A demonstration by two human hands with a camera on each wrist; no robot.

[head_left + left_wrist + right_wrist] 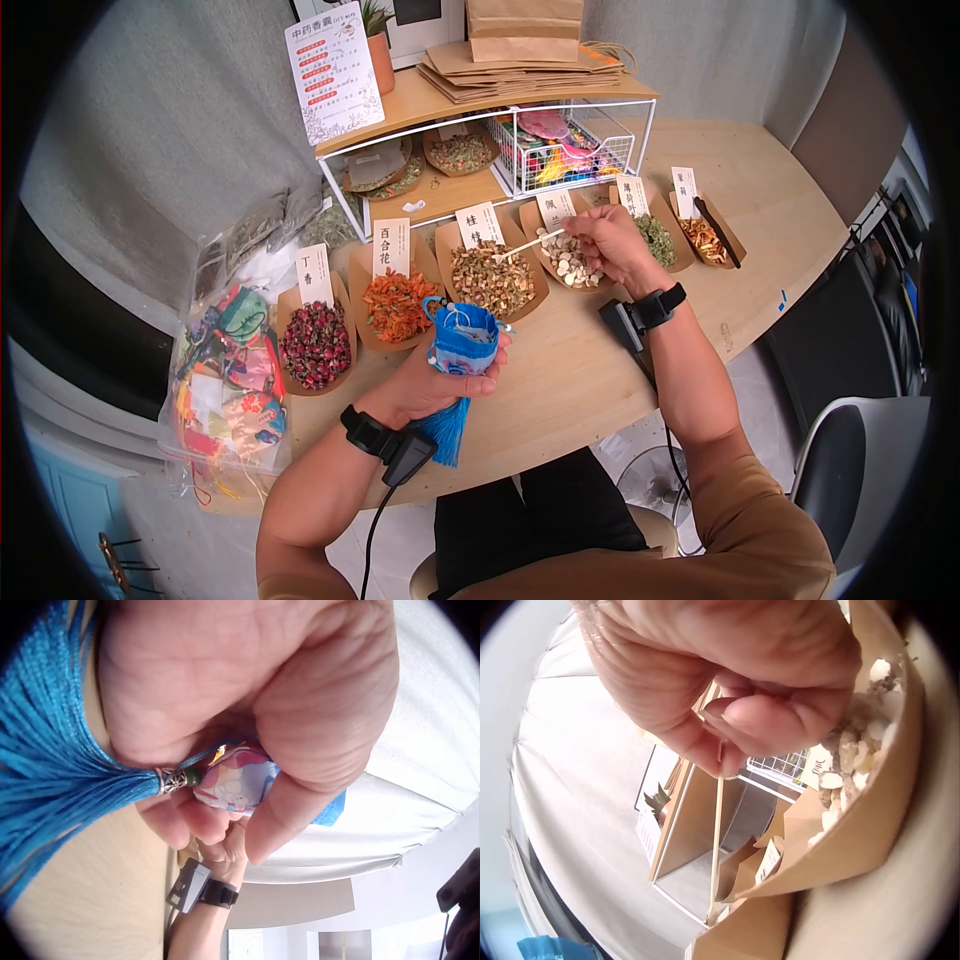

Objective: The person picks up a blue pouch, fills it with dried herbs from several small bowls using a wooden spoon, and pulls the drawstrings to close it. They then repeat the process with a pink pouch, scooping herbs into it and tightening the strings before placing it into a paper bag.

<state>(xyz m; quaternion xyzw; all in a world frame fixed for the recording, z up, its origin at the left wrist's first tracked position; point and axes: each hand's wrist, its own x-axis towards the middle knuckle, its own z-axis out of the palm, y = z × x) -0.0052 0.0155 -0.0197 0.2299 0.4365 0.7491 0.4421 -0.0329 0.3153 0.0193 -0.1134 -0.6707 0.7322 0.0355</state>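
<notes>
My left hand [435, 385] grips a blue drawstring pouch [465, 340], its mouth open upward and its blue tassel [75, 761] hanging below. Between the thumb and fingers of my right hand [612, 245] is a thin wooden stick [717, 847], pinched near one end. The stick's far end points down-left, above the tray of brown chopped pieces [492, 282]. Directly below my right hand lies the tray of whitish pieces [570, 262], which appears large beside the hand in the right wrist view.
Trays of dark red buds [316, 345], orange petals [400, 306], green leaves [655, 240] and orange-brown shreds [705, 240] share the row. Behind them stands a shelf [400, 122] with a wire basket [570, 150]. Colourful pouches in a plastic bag [235, 375] lie at left.
</notes>
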